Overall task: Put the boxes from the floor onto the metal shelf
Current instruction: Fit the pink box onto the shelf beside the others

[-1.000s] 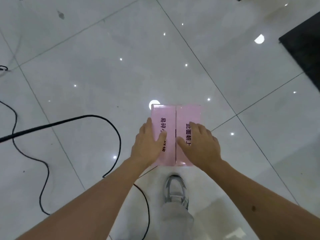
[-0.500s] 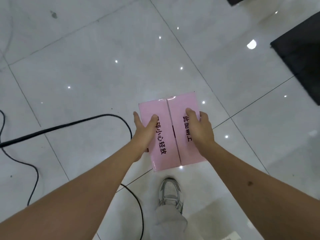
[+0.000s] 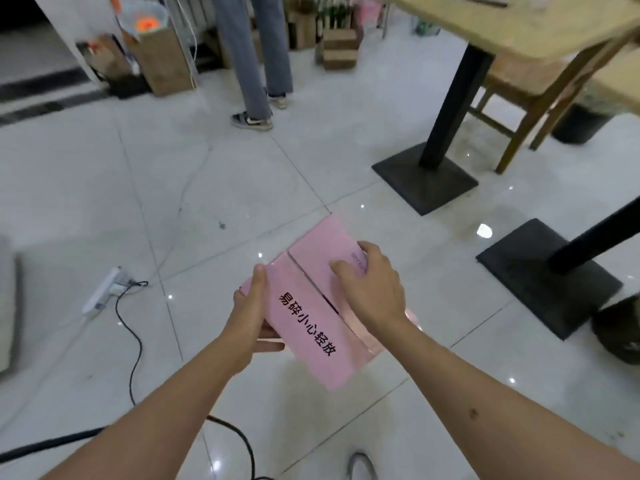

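A flat pink box (image 3: 311, 306) with black printed characters on its lid is held up above the white tiled floor, tilted toward the lower right. My left hand (image 3: 251, 313) grips its left edge, thumb on top and fingers underneath. My right hand (image 3: 369, 289) lies on the right half of the lid with fingers curled over the far right edge. No metal shelf is in view.
A person in jeans (image 3: 256, 64) stands ahead. Two black table bases (image 3: 424, 178) (image 3: 547, 275) and a wooden chair (image 3: 523, 95) are to the right. A power strip (image 3: 104, 289) and black cable (image 3: 133, 341) lie at left. Cardboard boxes (image 3: 339, 48) sit at the back.
The box has come off the floor and risen between both hands. My view has swung upward from the floor to the room, bringing the person and tables into sight.
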